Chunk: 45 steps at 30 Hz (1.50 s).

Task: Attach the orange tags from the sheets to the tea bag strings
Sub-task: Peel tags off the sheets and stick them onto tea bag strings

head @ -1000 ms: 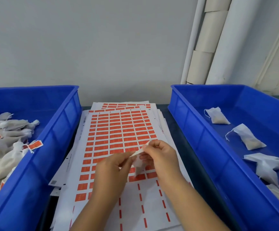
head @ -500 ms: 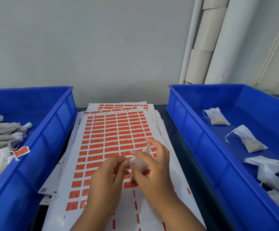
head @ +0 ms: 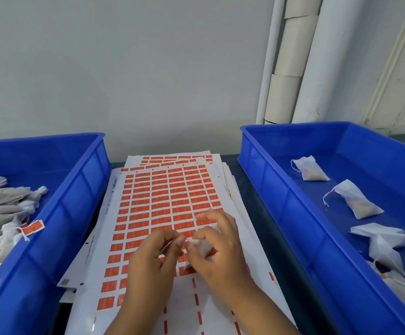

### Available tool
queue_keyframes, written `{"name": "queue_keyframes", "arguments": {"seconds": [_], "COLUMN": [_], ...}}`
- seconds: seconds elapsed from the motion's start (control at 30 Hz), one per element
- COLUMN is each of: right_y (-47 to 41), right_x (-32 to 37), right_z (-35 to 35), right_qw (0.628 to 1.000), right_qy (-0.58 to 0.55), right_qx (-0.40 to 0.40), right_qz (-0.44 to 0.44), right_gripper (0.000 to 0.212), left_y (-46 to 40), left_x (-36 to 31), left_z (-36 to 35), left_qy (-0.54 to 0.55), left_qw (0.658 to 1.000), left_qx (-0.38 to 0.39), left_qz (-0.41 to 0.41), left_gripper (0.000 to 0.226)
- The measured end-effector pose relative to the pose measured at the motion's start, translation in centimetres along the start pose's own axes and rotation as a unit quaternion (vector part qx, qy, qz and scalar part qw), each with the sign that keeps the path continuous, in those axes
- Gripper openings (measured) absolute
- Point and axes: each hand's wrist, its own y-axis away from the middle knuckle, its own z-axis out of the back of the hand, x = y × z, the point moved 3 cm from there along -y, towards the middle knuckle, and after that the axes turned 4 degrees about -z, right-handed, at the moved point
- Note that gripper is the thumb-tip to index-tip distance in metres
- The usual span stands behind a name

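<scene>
A stack of white sheets [head: 165, 197] covered with rows of orange tags lies between two blue bins. Over the near part of the top sheet, my right hand [head: 218, 252] grips a white tea bag [head: 205, 245], mostly hidden under its fingers. My left hand [head: 150, 264] pinches something thin and white, the bag's string by the look of it, right beside the bag. The two hands touch at the fingertips. I cannot tell whether a tag is between the fingers.
The left blue bin [head: 59, 226] holds a pile of tea bags, some carrying an orange tag [head: 33, 227]. The right blue bin [head: 281, 201] holds several untagged tea bags [head: 356, 201]. White pipes [head: 317, 56] stand against the wall behind it.
Both hands have dropped lower and nearer to me over the sheet, staying together. The bag has sunk deeper into my right hand's grip.
</scene>
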Motion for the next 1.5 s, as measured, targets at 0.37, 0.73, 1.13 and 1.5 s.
{"name": "queue_keyframes", "arguments": {"seconds": [0.37, 0.73, 1.13, 1.5], "right_y": [-0.3, -0.1, -0.7, -0.4], "right_x": [-0.7, -1.6, -2.1, -2.1], "right_z": [1.0, -0.8, 0.7, -0.4], "right_qw": [0.996, 0.932, 0.813, 0.967], "right_qy": [0.033, -0.078, -0.428, -0.056], "right_qx": [-0.083, 0.274, 0.228, 0.18], "right_qz": [0.03, -0.224, -0.323, -0.174], "right_gripper": [0.031, 0.014, 0.012, 0.008], "left_y": [-0.4, -0.9, -1.3, -0.4], "left_x": [0.2, 1.8, 3.8, 1.4], "left_z": [0.6, 2.1, -0.3, -1.0], "left_qy": [-0.05, 0.03, -0.009, -0.009], "left_qw": [0.992, 0.96, 0.981, 0.999], "left_qx": [-0.098, -0.24, -0.054, 0.047], "left_qz": [0.057, 0.142, 0.188, -0.024], "left_gripper": [0.011, 0.017, 0.009, 0.027]}}
